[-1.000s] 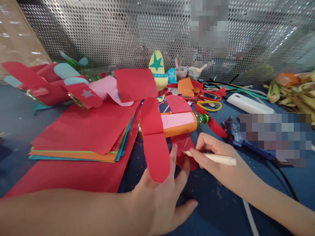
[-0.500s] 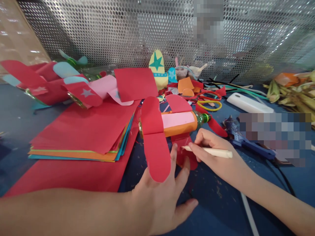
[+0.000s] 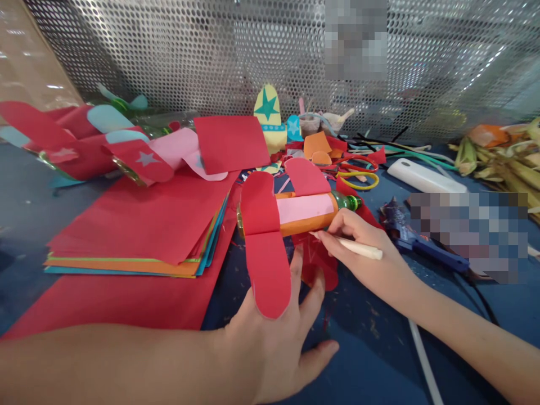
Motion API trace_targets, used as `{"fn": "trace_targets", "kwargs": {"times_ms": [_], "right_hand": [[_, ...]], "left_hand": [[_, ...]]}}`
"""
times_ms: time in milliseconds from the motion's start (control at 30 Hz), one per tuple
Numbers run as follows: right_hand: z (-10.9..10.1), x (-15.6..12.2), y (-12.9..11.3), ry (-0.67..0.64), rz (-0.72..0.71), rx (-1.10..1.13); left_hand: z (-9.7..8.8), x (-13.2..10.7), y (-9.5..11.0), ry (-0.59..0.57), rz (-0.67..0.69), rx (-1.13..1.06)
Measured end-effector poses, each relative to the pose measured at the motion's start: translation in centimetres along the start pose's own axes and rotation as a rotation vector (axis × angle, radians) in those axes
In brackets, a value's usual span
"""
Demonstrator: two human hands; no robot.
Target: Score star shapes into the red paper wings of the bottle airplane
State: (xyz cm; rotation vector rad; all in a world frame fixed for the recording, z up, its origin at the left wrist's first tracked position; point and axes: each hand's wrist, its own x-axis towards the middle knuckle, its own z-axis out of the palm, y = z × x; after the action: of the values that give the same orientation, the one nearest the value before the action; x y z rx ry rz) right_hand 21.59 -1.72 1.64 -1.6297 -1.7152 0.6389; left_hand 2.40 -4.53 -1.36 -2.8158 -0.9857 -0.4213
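Right hand (image 3: 373, 233) pinching a white pen (image 3: 363, 249), tip by the red flap (image 3: 318, 259) under the wrapped bottle (image 3: 307, 209); left hand (image 3: 270, 351) spread, touching that flap; bottle lying on the surface (image 3: 363, 360), right of the paper stack (image 3: 139, 225)

A green bottle (image 3: 347, 202) lies on its side mid-view, neck to the right, wrapped in orange paper (image 3: 310, 225) with a pink strip (image 3: 306, 208) along the top. A long, round-ended red paper piece (image 3: 269, 270) crosses its left end, and a red flap (image 3: 327, 270) below bears pale strokes. The cream-white pen (image 3: 360, 248) slants, tip beside the flap's upper edge.
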Motion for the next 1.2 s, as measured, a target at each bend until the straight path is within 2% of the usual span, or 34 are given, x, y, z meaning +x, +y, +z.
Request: {"fn": "trace_targets", "kwargs": {"times_ms": [300,867,1200], "right_hand": [[0.0,0.0,-0.1,0.017,-0.002,-0.019],[-0.3,0.1,0.1,0.018,-0.020,-0.042],[-1.0,0.0,0.1,0.018,-0.032,-0.097]], "left_hand": [[-0.3,0.1,-0.1,-0.029,0.002,-0.001],[0.0,0.0,0.0,0.028,0.000,-0.003],[-0.4,0.0,-0.2,-0.044,0.006,-0.019]]}}
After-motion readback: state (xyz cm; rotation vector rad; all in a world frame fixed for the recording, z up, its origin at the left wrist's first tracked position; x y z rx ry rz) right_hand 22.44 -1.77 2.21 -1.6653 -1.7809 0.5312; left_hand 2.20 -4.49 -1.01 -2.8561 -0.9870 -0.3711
